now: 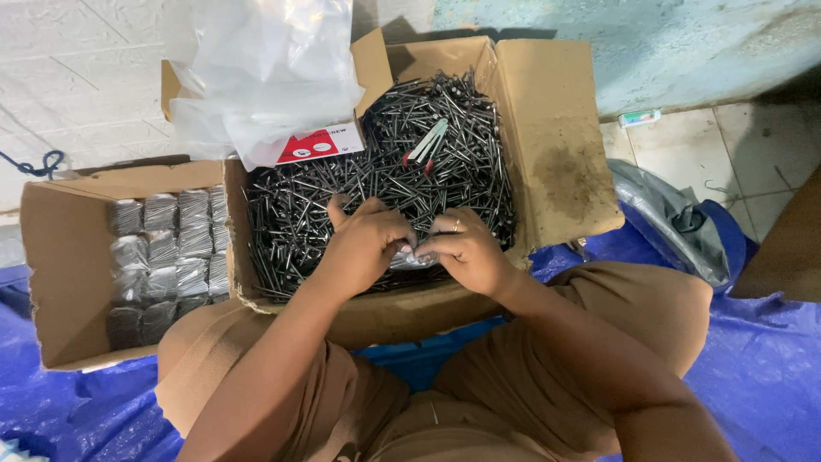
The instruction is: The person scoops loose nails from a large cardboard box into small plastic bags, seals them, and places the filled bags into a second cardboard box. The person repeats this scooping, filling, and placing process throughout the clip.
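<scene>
Small clear bag (414, 259) between both hands.

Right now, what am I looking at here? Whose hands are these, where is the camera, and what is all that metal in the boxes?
There is no machine here. The single picture comes from a camera worn on a person's head, looking down at their own two bare hands and lap. The left hand and right hand meet over a large cardboard box heaped with loose dark screws, and together they pinch a small clear plastic packet. A second cardboard box on the left holds rows of filled packets. A bundle of clear plastic bags rests on the big box's corner. Everything sits on a blue tarpaulin.
</scene>
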